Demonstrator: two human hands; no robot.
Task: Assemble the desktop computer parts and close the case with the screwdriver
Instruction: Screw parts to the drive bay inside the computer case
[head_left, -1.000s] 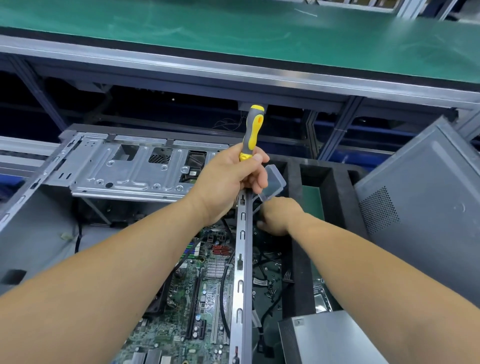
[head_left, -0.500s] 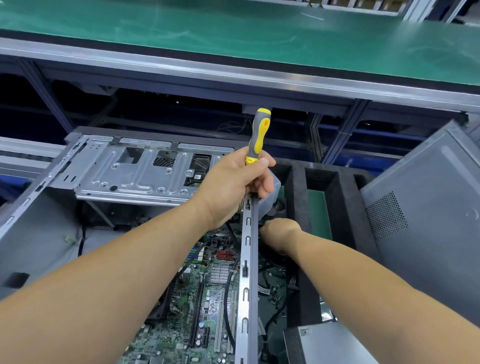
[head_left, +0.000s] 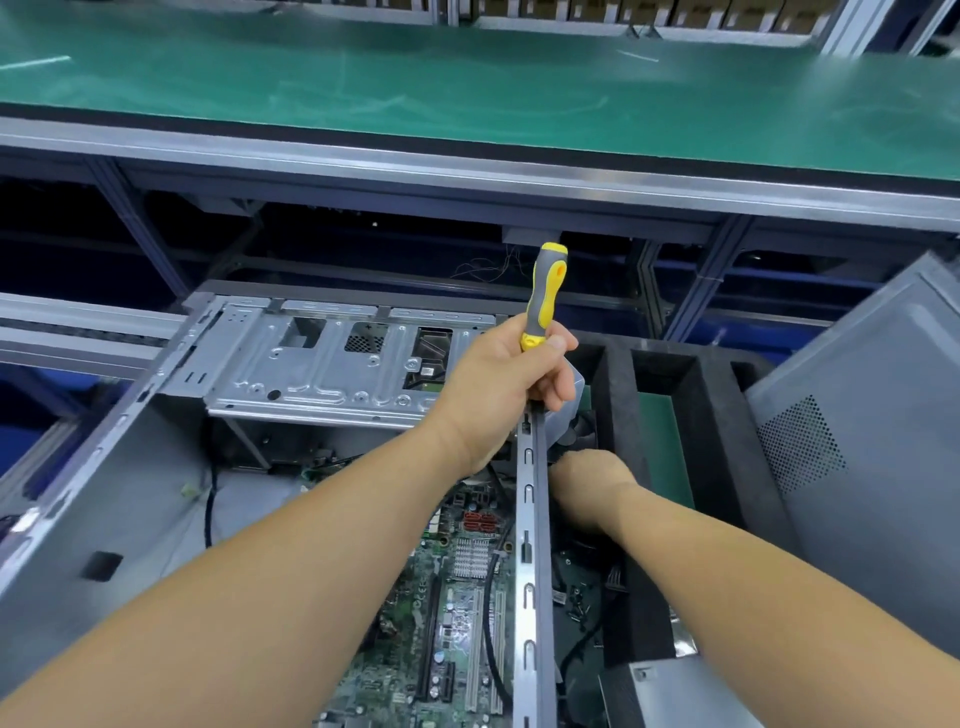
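The left hand (head_left: 498, 384) is curled tightly around the lower part of a yellow and grey screwdriver handle (head_left: 545, 291), which stands nearly upright with its rounded end pointing away from the viewer. The shaft and tip are hidden below the fist. This hand sits just above the far end of a long grey metal case rail with slots (head_left: 530, 571) that runs toward the viewer.

The right hand (head_left: 587, 483) reaches down just right of that rail, into a black foam tray with deep compartments (head_left: 613, 384). Only its back shows; whether its fingers grip anything cannot be told. A small translucent grey plastic piece (head_left: 574, 400) sits between the 2 hands, partly hidden behind the left one.

Left of the rail lies the open grey metal desktop computer case (head_left: 104, 467). Inside it, near the viewer, is a green motherboard with white and black slots and a small silver heatsink (head_left: 457, 623). Further back a silver perforated drive cage (head_left: 322, 364) spans the case. A few small dark screws (head_left: 579, 603) lie loose just right of the rail.

At the right edge, a grey metal side panel with a patch of vent holes (head_left: 857, 467) leans tilted beside the foam tray. A grey metal box (head_left: 660, 696) shows at the bottom edge. Beyond everything, a green-matted tabletop with an aluminium edge (head_left: 467, 104) crosses the top of the view.
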